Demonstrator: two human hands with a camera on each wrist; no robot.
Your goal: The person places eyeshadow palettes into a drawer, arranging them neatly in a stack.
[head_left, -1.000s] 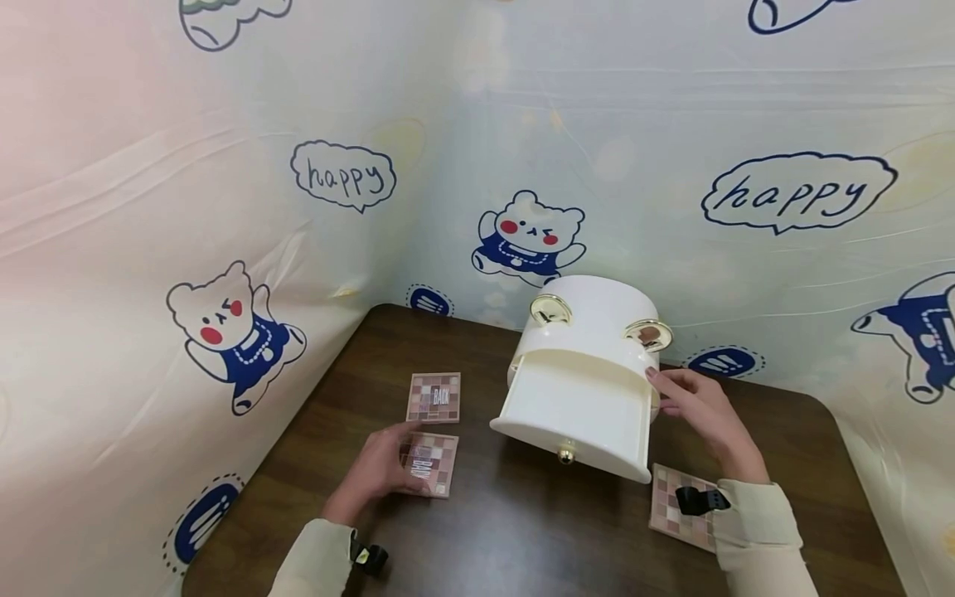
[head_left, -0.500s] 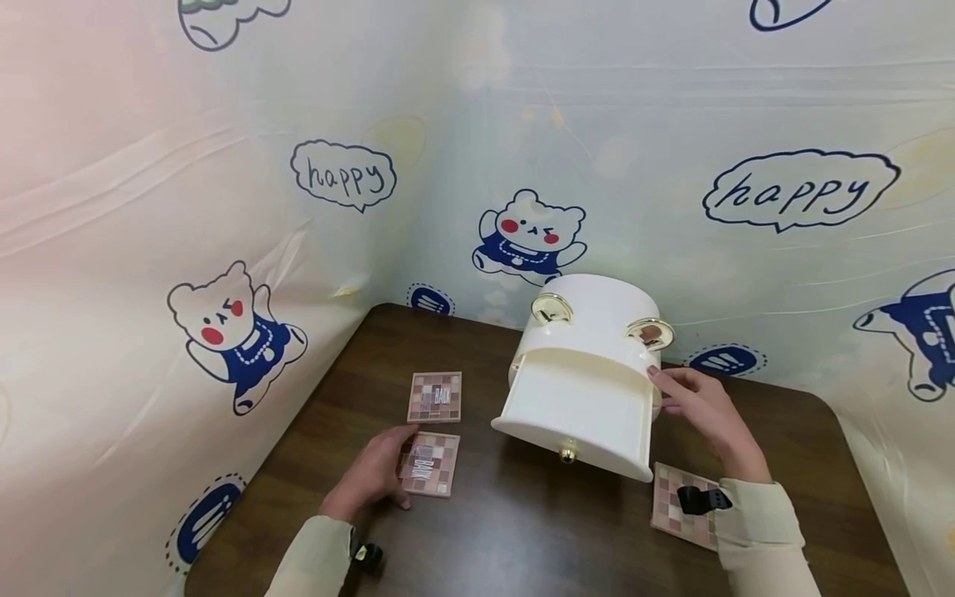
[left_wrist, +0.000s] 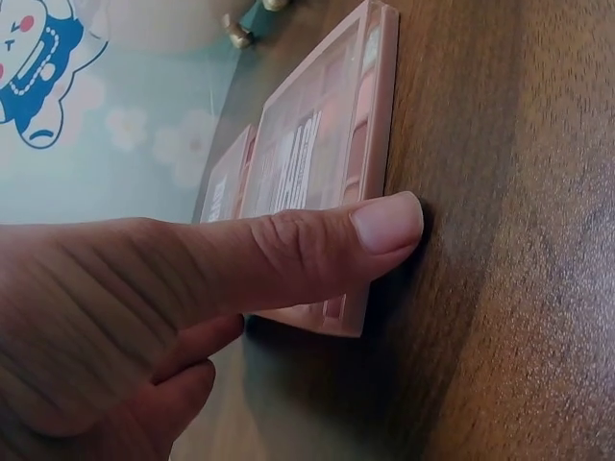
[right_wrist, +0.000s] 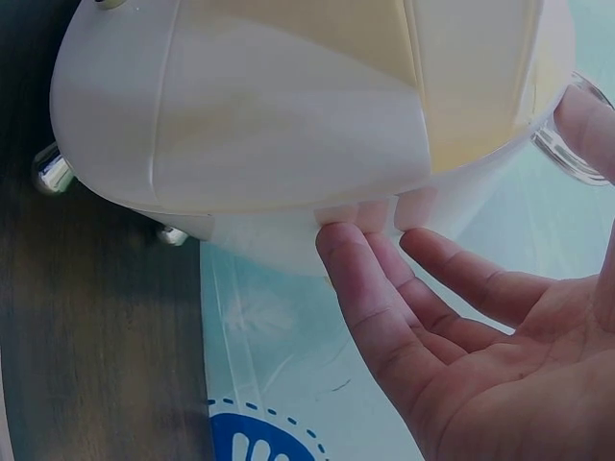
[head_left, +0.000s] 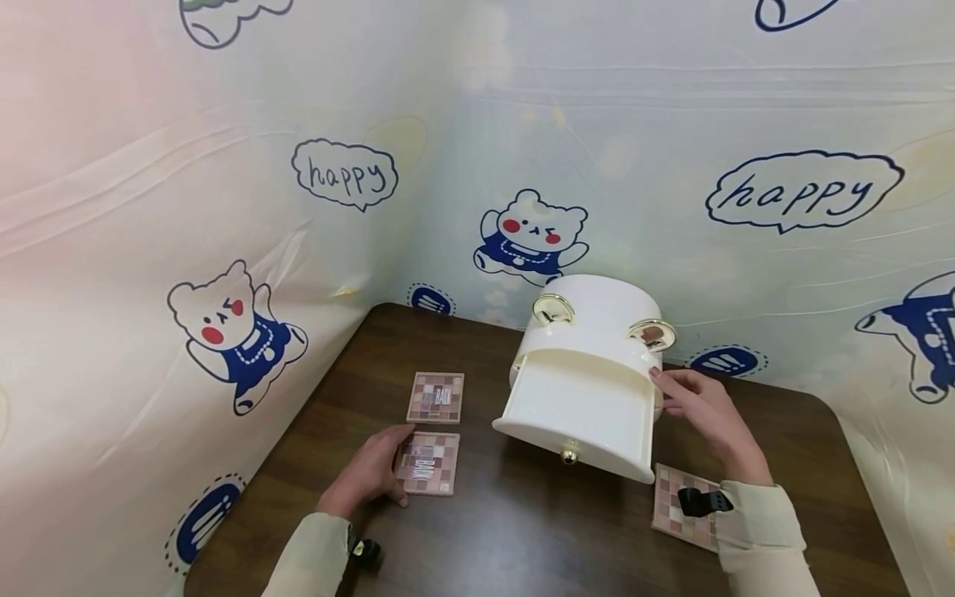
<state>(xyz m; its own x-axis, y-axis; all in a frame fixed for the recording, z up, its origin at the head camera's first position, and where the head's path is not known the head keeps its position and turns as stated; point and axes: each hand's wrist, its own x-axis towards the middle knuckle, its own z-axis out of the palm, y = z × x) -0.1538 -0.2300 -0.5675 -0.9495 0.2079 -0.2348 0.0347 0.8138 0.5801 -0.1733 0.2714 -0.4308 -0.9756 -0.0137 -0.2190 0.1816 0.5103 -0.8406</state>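
Note:
A square pink eyeshadow palette [head_left: 428, 464] lies flat on the table; my left hand [head_left: 367, 471] is at its left side. In the left wrist view the thumb [left_wrist: 317, 245] is stretched across the near corner of the palette [left_wrist: 322, 144]. Whether the thumb touches it is unclear. To the right stands a white storage box [head_left: 603, 311], its drawer [head_left: 578, 406] pulled out with nothing visible inside. My right hand [head_left: 705, 410] rests against the box's right side. The right wrist view shows fairly straight fingers [right_wrist: 360, 274] at its wall.
A second palette [head_left: 436, 397] lies just behind the first. Another palette [head_left: 682, 506] is partly under the right wrist. Two gold round ornaments [head_left: 553, 309] stick out from the box top, and a gold knob [head_left: 569, 456] fronts the drawer. Printed cloth walls [head_left: 448, 166] enclose the wooden table [head_left: 537, 539].
My left thumb has slid off the palette's face to its lower left side, and the hand has shifted slightly left. My right hand and the box have stayed put.

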